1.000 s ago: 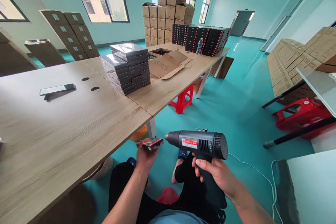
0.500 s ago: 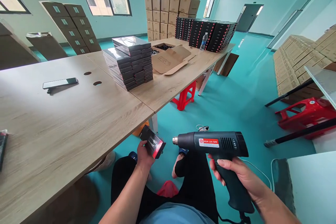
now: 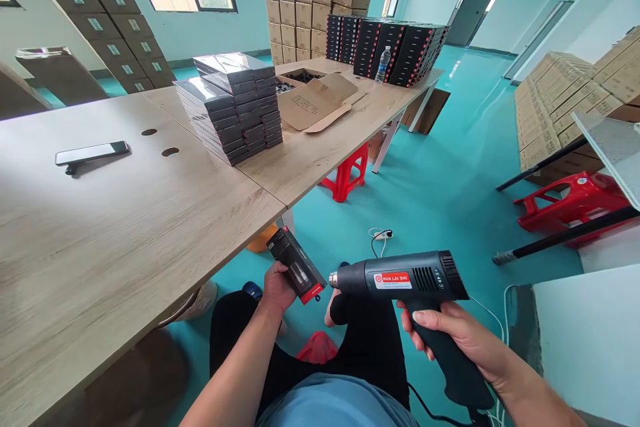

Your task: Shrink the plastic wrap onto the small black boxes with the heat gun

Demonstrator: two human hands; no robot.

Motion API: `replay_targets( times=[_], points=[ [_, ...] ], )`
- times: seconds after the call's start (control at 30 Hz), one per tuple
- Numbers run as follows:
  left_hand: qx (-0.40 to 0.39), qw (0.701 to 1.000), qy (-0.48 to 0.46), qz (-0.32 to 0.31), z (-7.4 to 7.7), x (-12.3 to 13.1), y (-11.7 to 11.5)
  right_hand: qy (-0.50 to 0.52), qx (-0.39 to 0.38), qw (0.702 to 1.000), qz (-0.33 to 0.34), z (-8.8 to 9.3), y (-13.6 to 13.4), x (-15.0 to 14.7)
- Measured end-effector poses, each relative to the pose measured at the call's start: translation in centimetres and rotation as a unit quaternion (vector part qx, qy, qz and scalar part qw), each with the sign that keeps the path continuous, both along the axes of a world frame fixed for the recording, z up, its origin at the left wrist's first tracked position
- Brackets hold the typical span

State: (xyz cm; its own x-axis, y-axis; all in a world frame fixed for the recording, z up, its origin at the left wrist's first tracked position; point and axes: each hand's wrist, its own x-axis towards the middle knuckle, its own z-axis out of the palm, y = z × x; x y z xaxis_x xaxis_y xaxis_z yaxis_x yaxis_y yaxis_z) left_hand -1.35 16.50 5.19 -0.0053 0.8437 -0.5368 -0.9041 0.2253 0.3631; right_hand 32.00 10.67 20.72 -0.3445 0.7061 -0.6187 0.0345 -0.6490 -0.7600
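Note:
My left hand [image 3: 276,288] grips a small flat black box with a red edge [image 3: 296,264], its long face tilted up toward me, just below the table's front edge. A dark grey heat gun [image 3: 405,280] is in my right hand [image 3: 450,333], fingers wrapped round its handle. The gun's metal nozzle points left and sits close to the lower red end of the box. Its cord [image 3: 435,410] runs down by my leg.
A long wooden table [image 3: 125,227] stretches to my left, carrying a slim mirror-like device [image 3: 93,153], stacks of flat dark boxes [image 3: 230,110] and an open cardboard carton [image 3: 313,103]. Farther back stand black-and-red boxes [image 3: 395,53] and a water bottle [image 3: 383,65]. Red stools [image 3: 346,178] stand on the teal floor.
The box has turned in my left hand from lying flat to standing with its long face up. The heat gun has stayed aimed at it, nozzle now near its lower end.

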Motion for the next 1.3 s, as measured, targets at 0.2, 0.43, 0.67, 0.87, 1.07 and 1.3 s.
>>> replay_targets(
  times=[0.2,0.43,0.67,0.87,1.07,1.3],
  points=[
    [-0.063,0.997,-0.005,0.040,0.8,0.5,-0.2,0.035,0.021,0.994,-0.104,-1.6,-0.1,-1.9],
    [-0.117,0.984,-0.063,0.118,1.4,1.7,-0.8,0.105,-0.016,0.983,-0.150,-3.4,-1.5,-2.9],
    [-0.119,0.991,-0.038,0.044,0.9,1.6,-1.5,0.109,0.002,0.984,-0.140,-3.1,-1.0,-3.8],
    [-0.056,0.997,-0.012,-0.056,-0.1,0.5,-1.7,0.031,-0.018,0.997,-0.062,-1.5,-0.9,-1.1],
    [0.000,0.982,0.125,-0.145,-0.8,0.2,-1.4,0.036,0.026,0.999,-0.016,-0.4,0.8,-2.3],
    [0.022,0.958,0.199,-0.204,-0.4,0.3,-2.2,0.043,0.092,0.995,0.011,1.2,4.8,-4.3]
  ],
)
